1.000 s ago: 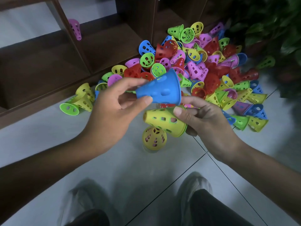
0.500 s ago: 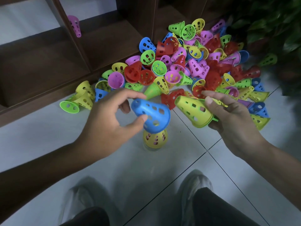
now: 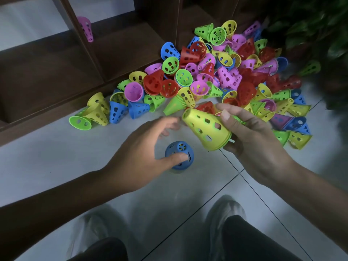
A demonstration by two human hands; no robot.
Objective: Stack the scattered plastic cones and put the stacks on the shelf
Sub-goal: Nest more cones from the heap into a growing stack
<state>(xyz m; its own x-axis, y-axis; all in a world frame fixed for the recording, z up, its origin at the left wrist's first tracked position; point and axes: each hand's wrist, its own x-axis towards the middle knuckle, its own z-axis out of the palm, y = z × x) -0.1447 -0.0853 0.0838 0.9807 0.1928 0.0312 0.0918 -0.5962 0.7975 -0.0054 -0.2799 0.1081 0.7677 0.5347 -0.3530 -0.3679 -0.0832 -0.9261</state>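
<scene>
Cones of perforated plastic are being sorted on a tiled floor [image 3: 56, 166], where a blue cone [image 3: 179, 155] is standing narrow end up as the top of a small stack. Its side is being touched by the thumb of the left hand [image 3: 143, 149], whose fingers are spread and blurred, gripping nothing. A yellow cone [image 3: 207, 129], seemingly several nested together, is being held in the right hand [image 3: 252, 140] with thumb on top and fingers curled beneath, tilted with its narrow end towards the left hand, probably so that it can be dropped over the blue one. Scattered cones [image 3: 216, 76] in many colours are lying just beyond, against a dark wooden shelf [image 3: 47, 72] where a purple stack [image 3: 85, 28] is already being kept. Most of the task is judged to be remaining.
</scene>
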